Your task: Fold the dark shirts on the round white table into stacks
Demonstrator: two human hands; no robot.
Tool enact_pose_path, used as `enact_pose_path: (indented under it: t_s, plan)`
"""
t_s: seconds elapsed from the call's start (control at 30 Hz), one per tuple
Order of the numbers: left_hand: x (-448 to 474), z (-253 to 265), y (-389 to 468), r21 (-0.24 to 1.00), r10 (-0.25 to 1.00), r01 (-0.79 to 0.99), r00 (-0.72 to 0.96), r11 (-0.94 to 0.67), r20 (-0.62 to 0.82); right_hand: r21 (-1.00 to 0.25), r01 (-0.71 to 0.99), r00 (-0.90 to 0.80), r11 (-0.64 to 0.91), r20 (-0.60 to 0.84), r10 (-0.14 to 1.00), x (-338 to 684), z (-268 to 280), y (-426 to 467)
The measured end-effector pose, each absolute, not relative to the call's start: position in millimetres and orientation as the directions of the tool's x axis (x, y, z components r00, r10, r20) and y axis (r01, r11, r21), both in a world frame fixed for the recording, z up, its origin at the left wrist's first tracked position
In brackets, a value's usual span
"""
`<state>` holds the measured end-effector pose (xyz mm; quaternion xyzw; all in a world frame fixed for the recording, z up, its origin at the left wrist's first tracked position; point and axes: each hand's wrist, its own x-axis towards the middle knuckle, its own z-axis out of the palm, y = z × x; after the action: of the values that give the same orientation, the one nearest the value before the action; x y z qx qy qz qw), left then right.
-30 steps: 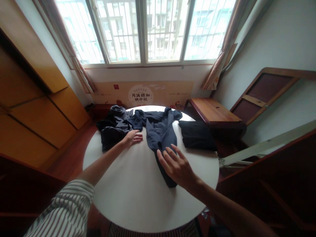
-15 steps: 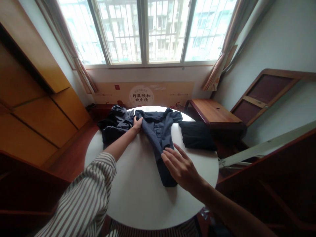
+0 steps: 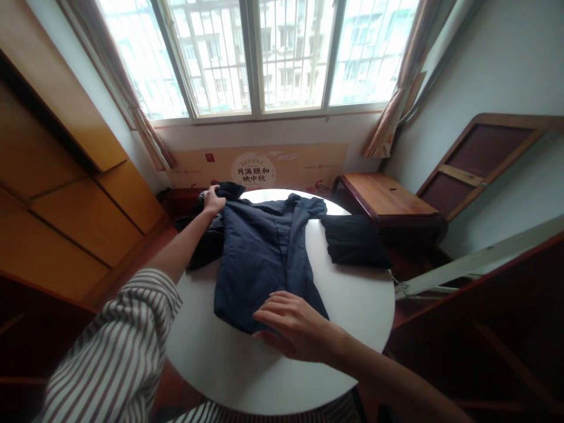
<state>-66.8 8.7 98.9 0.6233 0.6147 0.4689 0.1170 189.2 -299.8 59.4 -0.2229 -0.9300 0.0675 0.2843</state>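
Observation:
A navy button-up shirt [image 3: 258, 258] lies on the white round table [image 3: 229, 376], its lower part opened out toward me. At the shirt's far left corner, my left hand [image 3: 214, 200] is closed on the cloth, arm stretched out. My right hand [image 3: 299, 329] is over the near end of the shirt, fingers reaching left and slightly curved, with the thumb apart from them. Whether its fingertips touch the cloth is hard to see. Partly behind my left arm is a crumpled heap of dark clothes [image 3: 203, 245].
A folded black garment [image 3: 355, 241] rests on the table's right side. Beyond the table are a low wooden stand [image 3: 388, 194] at right and a long printed box [image 3: 189, 170] below the window. Wooden cabinets [image 3: 74, 217] stand at left.
My left hand has moved left and away with the shirt's edge, and the narrow folded shirt has spread wide to the left. My right hand has come nearer and slightly left.

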Motion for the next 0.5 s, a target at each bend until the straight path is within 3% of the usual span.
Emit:
enact_pose_path:
  t_s: [0.13, 0.2, 0.27, 0.37, 0.5]
  plan:
    - [-76, 86, -54, 0.580, 0.908, 0.787, -0.060, -0.212, 0.414, -0.251, 0.763, -0.504, 0.595, 0.345, 0.792, 214, 41, -297]
    - [-74, 73, -98, 0.524, 0.933, 0.816, 0.053, -0.246, 0.355, -0.199, 0.863, -0.403, 0.464, 0.283, 0.870, 230, 28, -299]
    - [-71, 57, -141, 0.395, 0.963, 0.895, 0.116, -0.208, 0.245, -0.191, 0.863, -0.430, 0.468, 0.208, 0.878, 242, 16, -303]
    - [-71, 33, -188, 0.270, 0.989, 0.959, 0.053, -0.089, 0.137, -0.210, 0.768, -0.593, 0.605, 0.124, 0.795, 250, 8, -308]
    - [-74, 4, -208, 0.278, 0.990, 0.957, 0.048, -0.084, 0.135, -0.166, 0.721, -0.670, 0.672, 0.081, 0.738, 245, 11, -301]
